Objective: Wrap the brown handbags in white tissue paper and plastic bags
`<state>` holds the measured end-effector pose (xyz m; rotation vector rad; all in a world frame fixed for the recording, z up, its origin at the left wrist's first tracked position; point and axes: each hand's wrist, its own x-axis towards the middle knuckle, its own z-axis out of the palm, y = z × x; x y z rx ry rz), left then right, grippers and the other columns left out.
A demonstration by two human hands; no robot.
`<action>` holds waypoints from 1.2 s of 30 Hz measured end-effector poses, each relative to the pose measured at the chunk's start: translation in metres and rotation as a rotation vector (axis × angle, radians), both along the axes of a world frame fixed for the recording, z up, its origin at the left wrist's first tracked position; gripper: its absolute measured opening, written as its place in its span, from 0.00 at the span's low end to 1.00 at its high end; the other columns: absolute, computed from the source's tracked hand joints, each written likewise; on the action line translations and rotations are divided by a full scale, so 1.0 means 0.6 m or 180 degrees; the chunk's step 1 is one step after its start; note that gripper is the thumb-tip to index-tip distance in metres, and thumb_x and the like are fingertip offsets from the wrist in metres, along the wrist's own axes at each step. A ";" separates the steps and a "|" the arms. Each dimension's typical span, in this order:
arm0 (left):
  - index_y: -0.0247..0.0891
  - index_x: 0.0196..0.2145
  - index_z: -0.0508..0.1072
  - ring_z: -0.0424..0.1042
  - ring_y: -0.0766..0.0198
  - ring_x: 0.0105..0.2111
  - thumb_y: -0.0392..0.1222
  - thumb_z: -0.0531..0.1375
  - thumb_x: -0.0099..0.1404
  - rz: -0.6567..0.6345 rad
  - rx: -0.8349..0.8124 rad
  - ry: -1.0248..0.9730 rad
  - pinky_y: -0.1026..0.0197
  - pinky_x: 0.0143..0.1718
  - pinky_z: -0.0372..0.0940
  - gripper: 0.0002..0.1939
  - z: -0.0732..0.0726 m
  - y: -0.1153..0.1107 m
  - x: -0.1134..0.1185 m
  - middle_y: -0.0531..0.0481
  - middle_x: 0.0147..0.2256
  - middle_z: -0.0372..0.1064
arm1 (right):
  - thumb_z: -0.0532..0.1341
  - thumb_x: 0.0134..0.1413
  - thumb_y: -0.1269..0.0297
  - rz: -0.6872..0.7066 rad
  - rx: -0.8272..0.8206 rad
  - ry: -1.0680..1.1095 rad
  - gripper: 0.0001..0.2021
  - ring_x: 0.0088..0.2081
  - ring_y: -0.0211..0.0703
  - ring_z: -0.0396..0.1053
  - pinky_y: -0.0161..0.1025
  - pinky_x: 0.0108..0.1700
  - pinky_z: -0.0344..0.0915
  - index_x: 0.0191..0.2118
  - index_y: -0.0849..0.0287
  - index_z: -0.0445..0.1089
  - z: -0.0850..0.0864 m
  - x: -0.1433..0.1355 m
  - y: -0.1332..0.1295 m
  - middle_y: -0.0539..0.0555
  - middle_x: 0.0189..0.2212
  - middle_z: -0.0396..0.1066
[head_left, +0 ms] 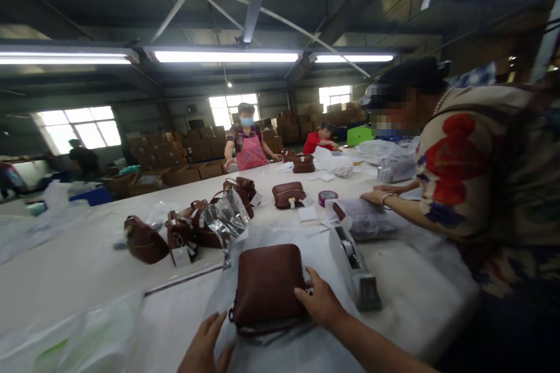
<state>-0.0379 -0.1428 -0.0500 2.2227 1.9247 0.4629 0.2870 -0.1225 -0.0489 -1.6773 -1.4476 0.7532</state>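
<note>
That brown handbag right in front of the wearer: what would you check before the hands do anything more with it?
1. Brown handbag lies flat on the white wrapping sheet: ok.
2. Right hand touches the bag's right edge: ok.
3. Left hand rests on the sheet beside the bag, not gripping it: ok.
4. Tape dispenser stands close on the right: ok.
5. Bag's clasp shut: cannot tell.
6. Co-worker's hands stay apart, on another wrapped parcel: ok.
</note>
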 end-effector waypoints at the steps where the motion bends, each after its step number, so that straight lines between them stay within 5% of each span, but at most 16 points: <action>1: 0.45 0.59 0.68 0.64 0.54 0.62 0.51 0.52 0.64 0.0064 0.0171 -0.0028 0.54 0.66 0.59 0.27 0.004 0.000 -0.001 0.48 0.61 0.67 | 0.58 0.54 0.56 0.0039 0.0160 -0.0033 0.31 0.42 0.50 0.75 0.47 0.50 0.71 0.62 0.63 0.60 -0.006 0.010 -0.018 0.61 0.47 0.74; 3: 0.42 0.57 0.70 0.65 0.54 0.61 0.53 0.50 0.66 0.0140 0.0313 0.0030 0.55 0.65 0.59 0.26 0.009 -0.005 0.000 0.45 0.59 0.68 | 0.55 0.56 0.55 0.0084 0.0538 -0.0162 0.26 0.40 0.49 0.75 0.46 0.49 0.72 0.58 0.61 0.65 -0.027 0.038 -0.058 0.61 0.48 0.74; 6: 0.36 0.60 0.67 0.63 0.52 0.63 0.51 0.50 0.67 0.0451 0.0007 0.0497 0.52 0.65 0.58 0.28 0.013 -0.021 0.004 0.39 0.62 0.64 | 0.55 0.58 0.51 -0.0081 0.0874 -0.0442 0.23 0.49 0.54 0.74 0.49 0.53 0.72 0.55 0.56 0.69 -0.076 0.092 -0.111 0.61 0.53 0.72; 10: 0.30 0.64 0.60 0.57 0.46 0.66 0.50 0.55 0.66 0.1032 -0.0708 0.0821 0.47 0.64 0.57 0.33 0.027 -0.047 0.019 0.33 0.65 0.56 | 0.55 0.57 0.46 -0.0138 0.1045 -0.0714 0.27 0.60 0.61 0.66 0.58 0.62 0.65 0.55 0.58 0.69 -0.111 0.131 -0.113 0.64 0.57 0.69; 14: 0.33 0.65 0.58 0.61 0.48 0.62 0.46 0.56 0.66 0.1271 -0.0587 0.0790 0.50 0.60 0.59 0.33 0.033 -0.068 0.035 0.36 0.62 0.61 | 0.53 0.59 0.46 0.0023 0.1343 -0.0797 0.27 0.61 0.61 0.65 0.60 0.64 0.62 0.57 0.59 0.67 -0.064 0.090 -0.059 0.65 0.58 0.68; 19: 0.38 0.55 0.71 0.67 0.50 0.53 0.44 0.52 0.69 0.1303 -0.0328 0.0846 0.52 0.52 0.64 0.20 0.025 -0.082 0.027 0.39 0.53 0.69 | 0.53 0.62 0.50 0.0509 0.1372 -0.1097 0.28 0.66 0.56 0.58 0.56 0.67 0.58 0.62 0.60 0.64 0.003 0.002 -0.013 0.63 0.64 0.61; 23: 0.36 0.48 0.75 0.68 0.48 0.53 0.42 0.57 0.65 0.1194 -0.0513 0.0873 0.51 0.52 0.64 0.16 0.061 -0.072 0.018 0.39 0.52 0.69 | 0.59 0.56 0.54 0.0875 0.0975 -0.1525 0.28 0.66 0.60 0.56 0.59 0.66 0.57 0.61 0.58 0.67 0.006 -0.027 -0.003 0.61 0.65 0.60; 29: 0.37 0.51 0.75 0.73 0.57 0.51 0.48 0.51 0.69 0.0410 -0.0487 -0.0123 0.60 0.54 0.63 0.20 0.130 -0.028 0.054 0.43 0.49 0.75 | 0.57 0.59 0.54 0.1007 0.0951 -0.1460 0.26 0.65 0.56 0.58 0.55 0.66 0.57 0.60 0.58 0.67 0.009 -0.010 -0.003 0.60 0.65 0.61; 31: 0.43 0.51 0.75 0.74 0.57 0.50 0.49 0.59 0.63 0.0131 -0.0653 -0.0198 0.62 0.51 0.64 0.20 0.132 -0.027 0.062 0.47 0.49 0.76 | 0.57 0.59 0.54 0.1039 0.0939 -0.1462 0.25 0.64 0.56 0.59 0.55 0.66 0.58 0.59 0.60 0.68 0.017 -0.007 -0.001 0.61 0.64 0.61; 33: 0.45 0.57 0.71 0.74 0.54 0.50 0.46 0.66 0.53 -0.0004 -0.0815 -0.0192 0.59 0.51 0.65 0.31 0.126 -0.036 0.060 0.47 0.50 0.76 | 0.58 0.58 0.54 0.1061 0.0969 -0.1520 0.25 0.64 0.56 0.60 0.55 0.65 0.57 0.58 0.60 0.69 0.023 -0.007 -0.001 0.62 0.64 0.62; 36: 0.42 0.65 0.60 0.74 0.52 0.50 0.46 0.66 0.53 0.0149 -0.1164 -0.0238 0.56 0.52 0.65 0.43 0.110 -0.058 0.039 0.42 0.51 0.75 | 0.61 0.55 0.54 0.1059 0.1051 -0.1683 0.26 0.65 0.60 0.57 0.58 0.66 0.55 0.58 0.60 0.69 0.029 -0.012 -0.010 0.64 0.64 0.61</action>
